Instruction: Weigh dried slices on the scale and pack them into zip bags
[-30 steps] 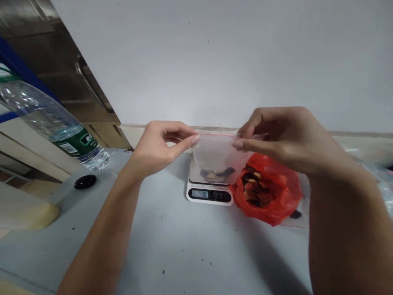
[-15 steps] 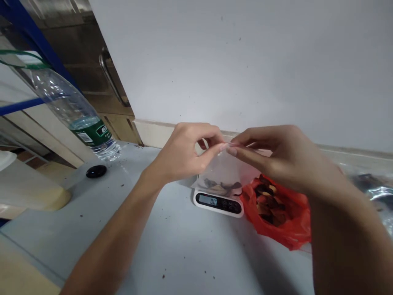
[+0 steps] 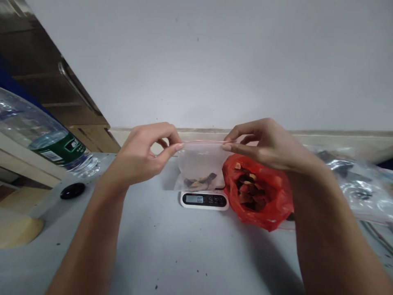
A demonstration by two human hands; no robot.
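Observation:
Between my two hands hangs a clear zip bag (image 3: 201, 160) with a few dark and tan dried pieces (image 3: 200, 180) at its bottom. My left hand (image 3: 153, 149) pinches the bag's top left corner between thumb and fingers. At the other end of the zip, my right hand (image 3: 260, 143) grips the top edge in the same way. The bag hangs over a small white digital scale (image 3: 204, 207), whose display reads 0.0; whether it touches the scale I cannot tell. Right of the scale sits an opened red plastic bag (image 3: 276, 200) filled with dried slices (image 3: 250, 192).
A large water bottle (image 3: 61, 147) with a green label stands at the left, near a black oval object (image 3: 73, 191) and a pale container (image 3: 21, 233). Clear plastic bags (image 3: 362, 188) lie at the right. A white wall (image 3: 215, 69) rises behind the table (image 3: 172, 254).
My hands have moved apart along the zip, so the bag's top edge is now stretched straight. The view has shifted, and more of the clear bags at the right shows.

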